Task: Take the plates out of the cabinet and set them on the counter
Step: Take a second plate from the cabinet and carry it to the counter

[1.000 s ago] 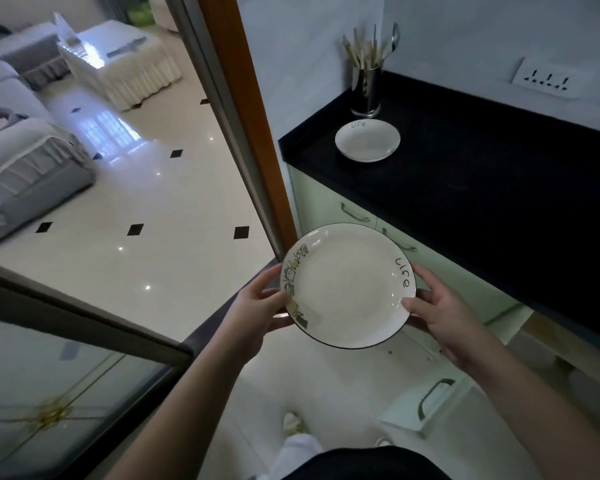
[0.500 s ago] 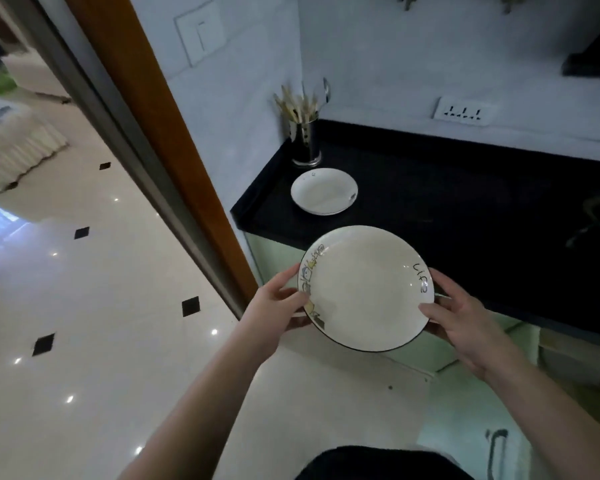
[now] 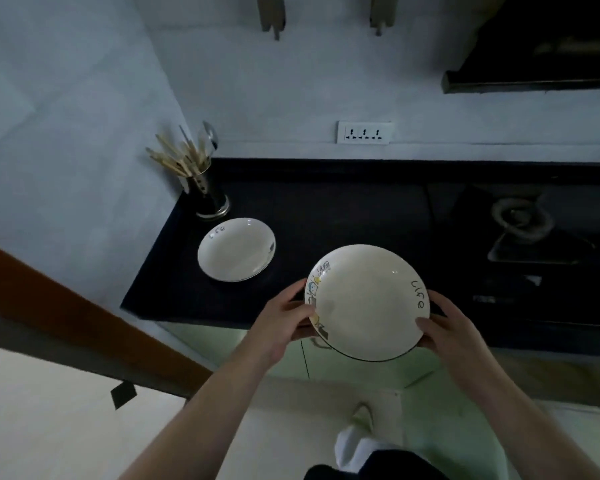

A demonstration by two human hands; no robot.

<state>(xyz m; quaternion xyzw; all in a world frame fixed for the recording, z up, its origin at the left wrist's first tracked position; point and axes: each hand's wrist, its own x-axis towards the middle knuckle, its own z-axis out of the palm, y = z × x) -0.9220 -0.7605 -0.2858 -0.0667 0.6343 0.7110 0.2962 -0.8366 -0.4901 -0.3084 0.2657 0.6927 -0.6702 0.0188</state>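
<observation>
We held the plate [image 3: 368, 303] between both hands, the left hand [image 3: 284, 320] curled onto its rim at the side with the cartoon print, thumb lying on the upper face, and the right hand [image 3: 444, 336] clasping the opposite rim just below the word "Life". Each grip was closed on the plate, one on either side of it.

Over the last second our view had swung from the doorway and living-room floor round to face the surface [image 3: 343, 216] squarely, and the plate had travelled with us: a second ago it hung out over the floor beside the cabinet fronts, and now its far half overlapped the black front edge while its near rim still hung over the pale green doors [image 3: 274, 351]. We judged that the carry was nearly done and only the lowering remained; whether the plate already touched anything we could not tell.

The plate is round, so it had no long axis; it faced up, tipped a little toward us, lettering to the right of our grip and picture to the left.

Beyond our left grip, farther back, a second plate [image 3: 236, 249] lay flat on the surface, well apart from the held one. Behind it stood the utensil holder [image 3: 208, 199] against the wall.
</observation>
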